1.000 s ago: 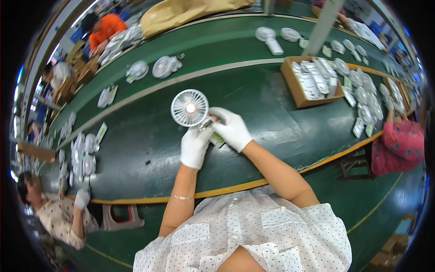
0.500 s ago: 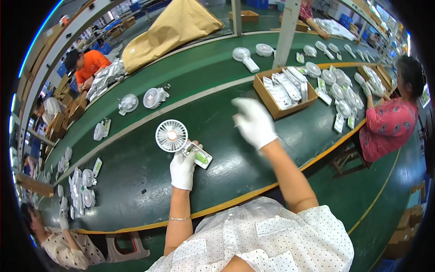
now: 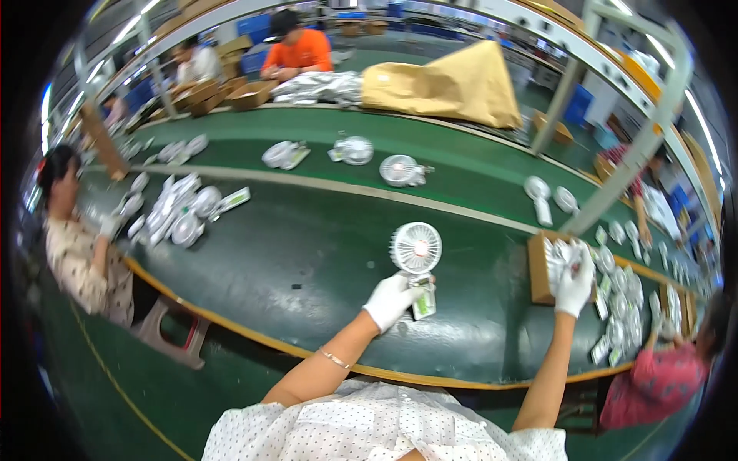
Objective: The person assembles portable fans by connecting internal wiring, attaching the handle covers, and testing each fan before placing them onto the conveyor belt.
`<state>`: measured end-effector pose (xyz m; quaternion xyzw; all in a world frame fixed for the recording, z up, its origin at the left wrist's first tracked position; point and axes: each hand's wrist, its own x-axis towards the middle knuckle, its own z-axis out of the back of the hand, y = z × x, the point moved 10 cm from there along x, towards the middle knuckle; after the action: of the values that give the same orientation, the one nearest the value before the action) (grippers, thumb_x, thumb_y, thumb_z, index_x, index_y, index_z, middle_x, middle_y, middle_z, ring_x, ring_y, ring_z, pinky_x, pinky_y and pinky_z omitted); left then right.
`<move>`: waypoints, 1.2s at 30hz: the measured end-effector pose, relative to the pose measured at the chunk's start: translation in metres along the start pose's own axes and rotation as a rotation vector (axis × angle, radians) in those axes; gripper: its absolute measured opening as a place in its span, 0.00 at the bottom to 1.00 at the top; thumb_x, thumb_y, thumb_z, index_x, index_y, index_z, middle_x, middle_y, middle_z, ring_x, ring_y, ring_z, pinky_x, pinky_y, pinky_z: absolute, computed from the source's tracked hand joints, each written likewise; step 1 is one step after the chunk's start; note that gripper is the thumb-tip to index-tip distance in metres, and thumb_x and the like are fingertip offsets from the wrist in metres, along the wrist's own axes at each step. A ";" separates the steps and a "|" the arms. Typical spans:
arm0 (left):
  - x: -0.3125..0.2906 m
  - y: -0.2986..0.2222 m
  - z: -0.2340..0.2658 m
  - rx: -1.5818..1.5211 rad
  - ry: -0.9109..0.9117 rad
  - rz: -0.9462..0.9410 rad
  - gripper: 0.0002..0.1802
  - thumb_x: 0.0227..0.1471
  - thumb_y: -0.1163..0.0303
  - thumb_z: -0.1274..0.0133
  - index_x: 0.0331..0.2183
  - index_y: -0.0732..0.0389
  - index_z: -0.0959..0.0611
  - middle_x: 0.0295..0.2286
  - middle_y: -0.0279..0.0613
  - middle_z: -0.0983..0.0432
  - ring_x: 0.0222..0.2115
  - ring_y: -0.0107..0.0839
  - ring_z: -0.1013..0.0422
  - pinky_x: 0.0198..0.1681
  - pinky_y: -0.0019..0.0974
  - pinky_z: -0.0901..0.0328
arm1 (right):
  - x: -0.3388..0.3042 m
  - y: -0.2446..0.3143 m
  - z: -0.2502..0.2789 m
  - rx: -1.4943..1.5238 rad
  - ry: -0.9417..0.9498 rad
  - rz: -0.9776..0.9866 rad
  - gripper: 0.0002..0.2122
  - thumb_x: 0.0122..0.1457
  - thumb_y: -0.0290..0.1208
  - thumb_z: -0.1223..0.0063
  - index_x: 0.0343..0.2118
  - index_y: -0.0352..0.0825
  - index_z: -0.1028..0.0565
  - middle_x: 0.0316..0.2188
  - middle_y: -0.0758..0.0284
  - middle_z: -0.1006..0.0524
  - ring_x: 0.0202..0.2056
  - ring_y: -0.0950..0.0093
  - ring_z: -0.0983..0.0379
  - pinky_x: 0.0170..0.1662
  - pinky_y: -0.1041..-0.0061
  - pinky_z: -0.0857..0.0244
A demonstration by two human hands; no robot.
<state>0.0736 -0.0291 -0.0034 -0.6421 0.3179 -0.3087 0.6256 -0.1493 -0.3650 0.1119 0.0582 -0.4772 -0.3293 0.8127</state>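
Right hand (image 3: 574,287) just reached the cardboard box (image 3: 540,270), can't tell if fingers are pinching; left hand (image 3: 389,299) solo-pinches the handheld fan (image 3: 417,248).

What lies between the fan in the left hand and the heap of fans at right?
In the head view, green tabletop, then the open cardboard box, with the right hand over it, lie between the held fan and that heap.

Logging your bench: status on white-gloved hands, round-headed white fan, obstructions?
Left hand holds round-headed white fan. Right hand at open brown cardboard box, grip unclear. No obstruction seen around fan.
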 end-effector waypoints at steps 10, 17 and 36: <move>0.008 0.014 0.016 -0.058 -0.136 0.022 0.16 0.55 0.72 0.46 0.46 0.67 0.20 0.40 0.42 0.20 0.41 0.29 0.23 0.48 0.33 0.30 | -0.143 0.072 -0.096 0.880 0.472 -0.694 0.32 0.57 0.18 0.49 0.66 0.28 0.45 0.31 0.65 0.27 0.28 0.78 0.28 0.29 0.79 0.30; 0.018 0.020 0.029 -0.333 -0.129 0.047 0.20 0.55 0.78 0.52 0.51 0.73 0.27 0.45 0.50 0.24 0.46 0.38 0.25 0.50 0.40 0.29 | -0.132 0.101 -0.090 0.543 0.664 -0.253 0.22 0.57 0.18 0.48 0.57 0.32 0.30 0.41 0.64 0.25 0.35 0.80 0.27 0.37 0.80 0.29; 0.007 0.007 0.040 0.044 -0.259 -0.004 0.18 0.55 0.72 0.49 0.47 0.68 0.22 0.40 0.46 0.21 0.41 0.31 0.25 0.45 0.33 0.32 | -0.130 0.234 -0.089 0.501 0.634 0.162 0.24 0.50 0.29 0.38 0.53 0.34 0.26 0.44 0.56 0.23 0.45 0.60 0.24 0.50 0.67 0.31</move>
<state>0.1093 -0.0103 -0.0119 -0.6632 0.2264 -0.2314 0.6748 -0.0073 -0.1262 0.0633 0.3151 -0.2715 -0.1035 0.9035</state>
